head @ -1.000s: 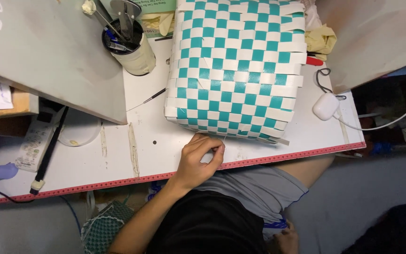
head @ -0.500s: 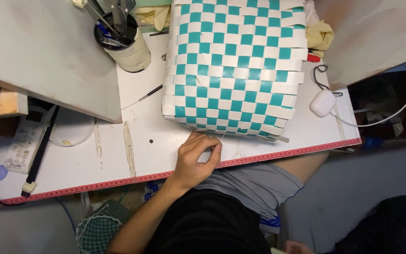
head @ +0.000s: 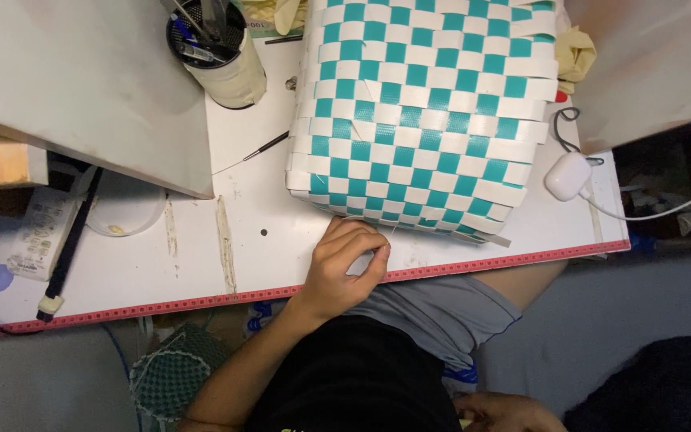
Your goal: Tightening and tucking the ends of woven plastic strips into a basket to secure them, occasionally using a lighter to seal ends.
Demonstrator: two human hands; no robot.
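Left hand: my left hand rests on the white table at its near edge, fingers curled in with the tips pressed together on something thin and pale; I cannot tell what it is.
Right hand: my right hand is low at the near right, below the table edge, only partly in view; I cannot tell how its fingers stand.
Basket: the woven teal-and-white basket lies on the table just beyond my left hand, its near edge close to my knuckles.
Strip end: a loose white strip sticks out at the basket's near right corner.
Cup: a pale cup of tools stands at the far left of the basket.
Thin tool: a thin dark tool lies between cup and basket.
Charger: a white charger with its cable sits right of the basket.
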